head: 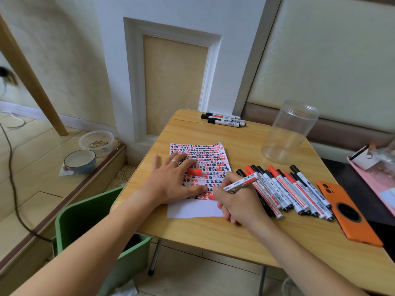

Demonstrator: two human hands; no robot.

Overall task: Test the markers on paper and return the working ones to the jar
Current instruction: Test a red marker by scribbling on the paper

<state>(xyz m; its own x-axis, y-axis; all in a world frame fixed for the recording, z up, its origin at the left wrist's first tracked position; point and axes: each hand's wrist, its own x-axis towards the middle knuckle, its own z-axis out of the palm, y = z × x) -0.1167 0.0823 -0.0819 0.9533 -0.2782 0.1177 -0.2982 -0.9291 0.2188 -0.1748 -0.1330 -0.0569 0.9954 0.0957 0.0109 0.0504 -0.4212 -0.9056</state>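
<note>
Head view puts my right hand (237, 201) nearest, curled round a red marker (242, 184) with its tip down on the paper (193, 210), writing in the lowest row of marks. My left hand (171, 182) lies flat with fingers spread on the sheet, just left of the nib. I judge the step to be a test stroke, and doing it well means holding the sheet down firmly, keeping the nib on the white strip nearer me, and pressing lightly so a faint line shows honestly. The loose red cap (194, 172) rests on the paper just past my left fingertips; I need it before this marker goes anywhere. Right of my writing hand, a row of capped markers (299, 189) lies on the counter (213, 236), apparently waiting. Beyond them the clear jar (288, 133) stands with nothing visible inside. Farthest off, a few more markers (224, 119) lie at the counter's back edge.
</note>
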